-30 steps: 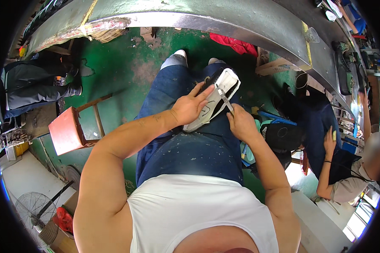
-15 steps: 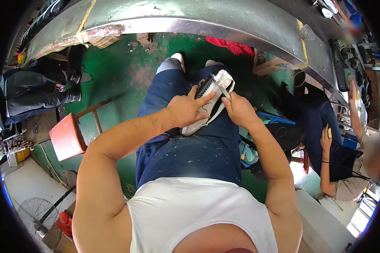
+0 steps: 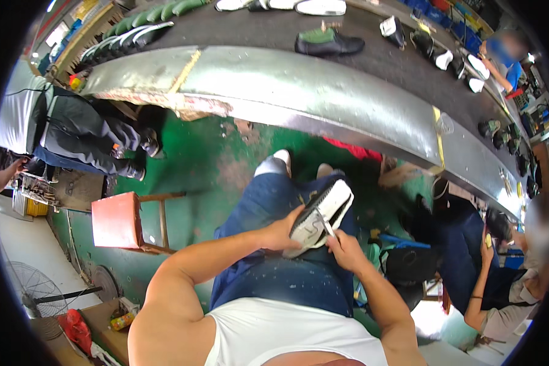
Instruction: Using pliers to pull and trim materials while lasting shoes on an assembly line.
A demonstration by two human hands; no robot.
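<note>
A white and black shoe rests tilted across my lap, its toe pointing away from me and to the right. My left hand is closed round its left side near the heel end. In my right hand is a slim silver metal tool, its tip lying against the shoe's white side. My fingers cover the tool's grip, so its exact kind does not show. Under the shoe are my dark blue trousers, specked with pale marks.
A metal-edged conveyor curves across ahead, carrying several shoes, among them a black and green shoe. To my left stands a red-topped stool. One person stands at far left; another sits at right. A fan is lower left.
My view has tilted up, bringing the shoes on the conveyor into sight. My left hand has gone from spread over the shoe to gripping its side. The shoe has turned, showing more white side.
</note>
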